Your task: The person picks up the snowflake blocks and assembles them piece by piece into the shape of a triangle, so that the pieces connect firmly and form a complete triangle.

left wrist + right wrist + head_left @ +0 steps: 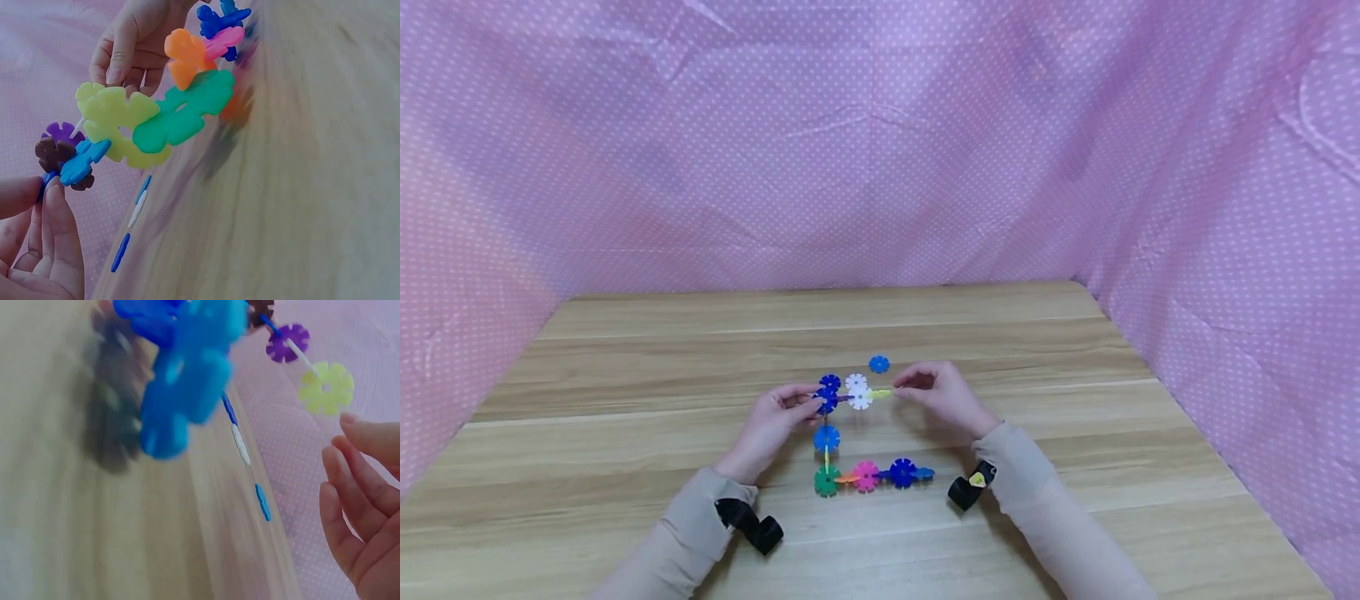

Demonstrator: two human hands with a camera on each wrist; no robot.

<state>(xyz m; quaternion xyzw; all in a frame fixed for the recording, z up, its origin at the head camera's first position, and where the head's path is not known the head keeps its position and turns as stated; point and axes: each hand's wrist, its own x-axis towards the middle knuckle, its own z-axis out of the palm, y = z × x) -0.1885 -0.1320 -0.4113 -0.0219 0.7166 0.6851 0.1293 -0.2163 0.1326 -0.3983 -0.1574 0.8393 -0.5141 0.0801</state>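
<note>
A chain of notched plastic building discs bends in a C shape between the hands. The left hand (pixel 775 425) pinches the dark blue disc (pixel 825 402) at its upper left corner with thumb and fingers. From there a purple disc (pixel 288 343) and a white disc (pixel 861 399) lead to a yellow-green disc (pixel 326 388). The right hand (pixel 942 395) pinches the outer edge of that yellow-green disc; its index fingertip is partly hidden. Toward the person run a blue disc (pixel 827 438), a green disc (pixel 827 481), an orange disc (pixel 186 56) and a pink disc (pixel 866 476).
Behind the chain, three loose discs lie in a row on the wooden table (pixel 662 392): a dark blue one (pixel 120 252), a white one (pixel 137 209) and a lighter blue one (pixel 878 363). A pink dotted cloth (pixel 865 167) hangs around the table's back and sides.
</note>
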